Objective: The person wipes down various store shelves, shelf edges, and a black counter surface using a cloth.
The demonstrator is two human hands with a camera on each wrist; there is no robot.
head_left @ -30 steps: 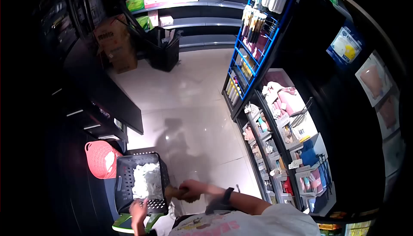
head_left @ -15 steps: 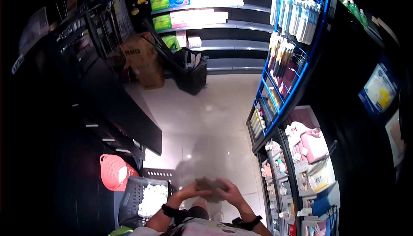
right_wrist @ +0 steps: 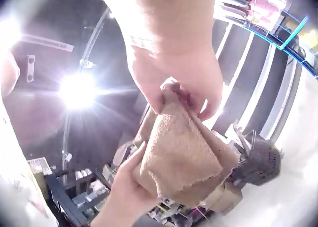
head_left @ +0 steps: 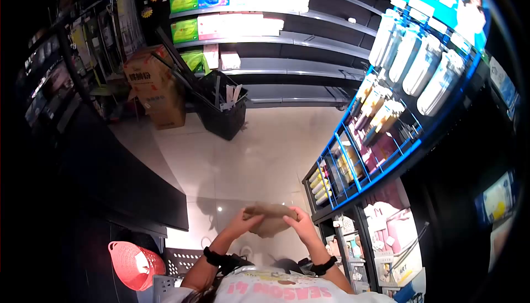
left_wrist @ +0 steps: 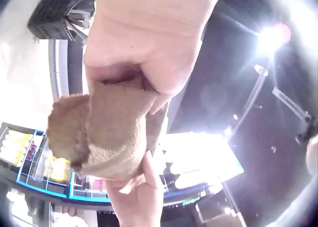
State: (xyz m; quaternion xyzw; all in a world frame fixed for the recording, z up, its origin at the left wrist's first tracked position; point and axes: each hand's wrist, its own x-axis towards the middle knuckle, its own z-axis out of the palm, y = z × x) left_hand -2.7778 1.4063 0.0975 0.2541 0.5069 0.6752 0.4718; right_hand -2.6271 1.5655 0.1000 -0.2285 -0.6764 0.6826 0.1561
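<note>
A brown cloth (head_left: 270,220) hangs between both hands in front of the body, over the floor. The left hand (head_left: 240,224) pinches its left end; the right hand (head_left: 302,227) grips its right end. In the left wrist view the cloth (left_wrist: 117,128) looks folded in layers, its edge tucked in the left hand (left_wrist: 144,43), while the right hand (left_wrist: 136,199) holds the far side. The right wrist view shows the cloth (right_wrist: 179,155) bunched in the fingers of the right hand (right_wrist: 174,73), with the left hand (right_wrist: 124,194) at its other side.
A coral basket (head_left: 135,264) stands at lower left beside a grey crate (head_left: 163,286). Cardboard boxes (head_left: 157,90) and a black bin (head_left: 221,112) stand at the aisle's far left. Shelves (head_left: 292,65) span the back; a blue rack (head_left: 359,176) runs along the right.
Both hands have moved away from the crate area to in front of the body. The left hand has taken hold of the cloth, which is now spread wider. The head view has shifted.
</note>
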